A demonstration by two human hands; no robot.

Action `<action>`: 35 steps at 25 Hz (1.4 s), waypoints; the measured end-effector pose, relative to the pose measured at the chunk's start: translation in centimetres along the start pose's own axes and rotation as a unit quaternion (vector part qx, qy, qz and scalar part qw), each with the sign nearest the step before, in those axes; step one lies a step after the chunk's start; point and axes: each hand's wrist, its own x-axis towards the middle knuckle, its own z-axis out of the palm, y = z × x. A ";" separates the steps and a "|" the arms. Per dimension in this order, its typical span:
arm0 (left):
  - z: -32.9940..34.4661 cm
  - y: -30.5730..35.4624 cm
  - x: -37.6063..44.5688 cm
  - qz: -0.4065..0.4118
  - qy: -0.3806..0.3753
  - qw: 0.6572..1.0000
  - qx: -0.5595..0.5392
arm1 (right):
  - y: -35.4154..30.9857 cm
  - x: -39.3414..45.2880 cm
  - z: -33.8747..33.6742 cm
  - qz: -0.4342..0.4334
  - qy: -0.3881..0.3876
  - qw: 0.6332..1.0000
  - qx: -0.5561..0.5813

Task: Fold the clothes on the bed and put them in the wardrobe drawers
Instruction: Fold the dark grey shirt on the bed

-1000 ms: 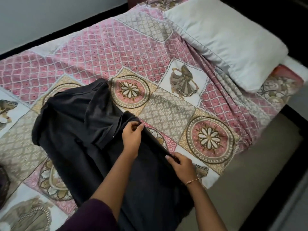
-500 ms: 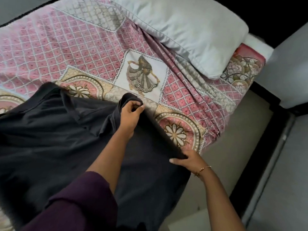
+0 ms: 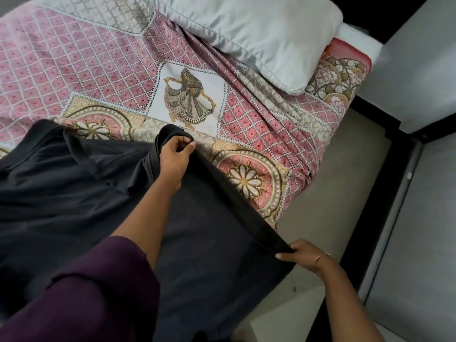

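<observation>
1. the dark grey garment (image 3: 74, 193) lies spread across the near part of the bed (image 3: 74, 70), its lower end hanging off the bed's near right edge towards the floor (image 3: 333, 193).
2. the left hand (image 3: 174, 159) reaches out over the cloth and grips a bunched fold of it, fingers curled in and thumb meeting them, lifting that corner a little above the bedspread.
3. the right hand (image 3: 302, 253) pinches the garment's edge past the bed's near right edge, thumb on top and fingers tucked under; the fingers are mostly hidden by the cloth.
4. between the two hands the garment's side edge runs as a taut, slightly raised line.
5. a dark maroon sleeve (image 3: 86, 292) covers the left upper arm, and a thin gold bangle (image 3: 318, 261) sits on the right wrist.
6. the bedspread is pink lattice with cream panels; a printed dancer figure (image 3: 188, 99) sits just beyond the left hand, and a flower medallion (image 3: 244, 181) lies just beside the garment's raised edge.
7. a pale grey pillow (image 3: 259, 28) rests at the far right corner of the bed, well apart from the garment.
</observation>
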 end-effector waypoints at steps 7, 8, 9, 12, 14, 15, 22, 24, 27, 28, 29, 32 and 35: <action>-2.5 -0.2 -0.5 0.096 -0.110 0.876 0.461 | 0.7 -0.7 3.7 0.073 0.212 0.967 -0.117; -3.2 -0.8 -1.0 0.123 -0.111 0.853 0.494 | -0.4 -1.0 4.1 0.069 0.271 0.957 -0.081; -4.0 -1.5 -1.6 0.145 -0.100 0.843 0.508 | -2.0 -1.4 4.5 0.054 0.322 0.945 -0.030; -7.0 -3.6 -4.0 0.188 -0.064 0.866 0.459 | -8.7 -2.2 5.5 -0.067 0.386 0.919 0.048; -9.2 -4.5 -5.5 0.219 -0.040 0.872 0.436 | -13.2 -1.9 6.4 -0.152 0.375 0.914 0.020; -10.3 -4.8 -5.9 0.230 -0.024 0.874 0.427 | -15.3 -1.6 7.0 -0.182 0.364 0.913 0.005; -17.7 -6.7 -7.9 0.205 0.090 0.897 0.381 | -23.7 0.5 13.7 -0.306 0.235 0.916 -0.113; -19.8 -7.2 -8.0 0.181 0.116 0.903 0.371 | -24.6 0.7 14.5 -0.307 0.223 0.915 -0.135; -23.6 -8.1 -7.6 0.183 0.160 0.896 0.372 | -26.7 1.0 15.4 -0.335 0.212 0.903 -0.164; -24.8 -8.2 -7.4 0.179 0.187 0.890 0.376 | -27.7 1.1 15.7 -0.349 0.217 0.896 -0.167; -26.1 -8.2 -7.0 0.167 0.219 0.883 0.379 | -29.0 1.3 16.0 -0.368 0.226 0.886 -0.169; -29.4 -8.0 -5.2 0.108 0.303 0.870 0.375 | -34.1 2.4 17.3 -0.424 0.266 0.843 -0.197; -32.1 -7.9 -1.8 -0.012 0.322 0.878 0.353 | -40.3 4.8 18.9 -0.459 0.256 0.816 -0.242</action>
